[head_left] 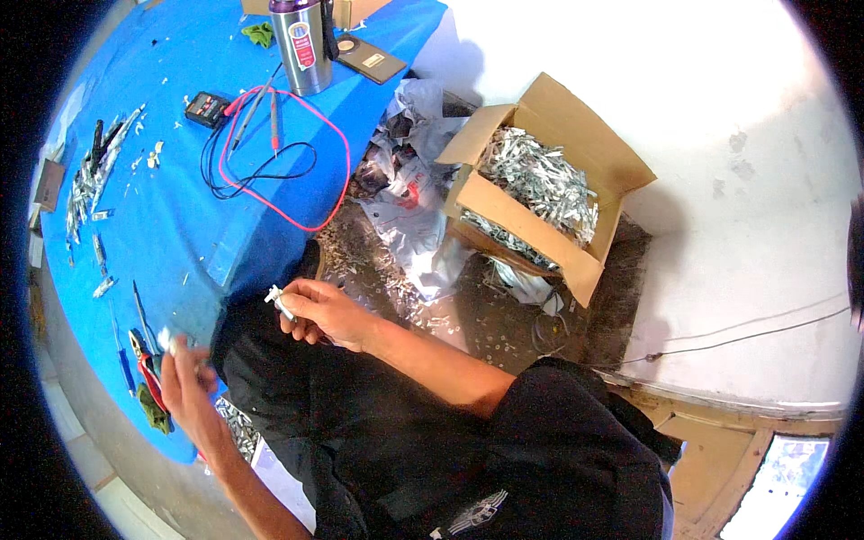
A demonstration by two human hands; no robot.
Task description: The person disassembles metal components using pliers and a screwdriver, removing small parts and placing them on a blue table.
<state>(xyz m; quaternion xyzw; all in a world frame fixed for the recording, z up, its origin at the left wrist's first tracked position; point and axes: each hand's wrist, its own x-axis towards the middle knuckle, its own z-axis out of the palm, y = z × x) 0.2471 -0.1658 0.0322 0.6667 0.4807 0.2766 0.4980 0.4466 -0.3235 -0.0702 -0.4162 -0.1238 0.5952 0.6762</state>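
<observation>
My right hand (315,310) is closed around a small white-and-grey plastic piece (286,306), its white pronged end sticking out past the thumb. Over the table's near edge, my left hand (189,382) is smeared by motion. A small white piece (166,340) shows at its fingertips, too blurred to name. Just beside that hand lie red-handled pliers (147,367), a blue-handled screwdriver (124,364) and a thin dark pointed tool (140,306). A crumpled green cloth (154,412) sits below the pliers.
On the blue-covered table (171,234) are a multimeter (208,109) with red and black leads, a steel flask (303,54), a dark flat box (371,59) and a pile of thin strips (88,184). A carton (589,261) of silvery strips and white plastic bags (409,216) stand to the right.
</observation>
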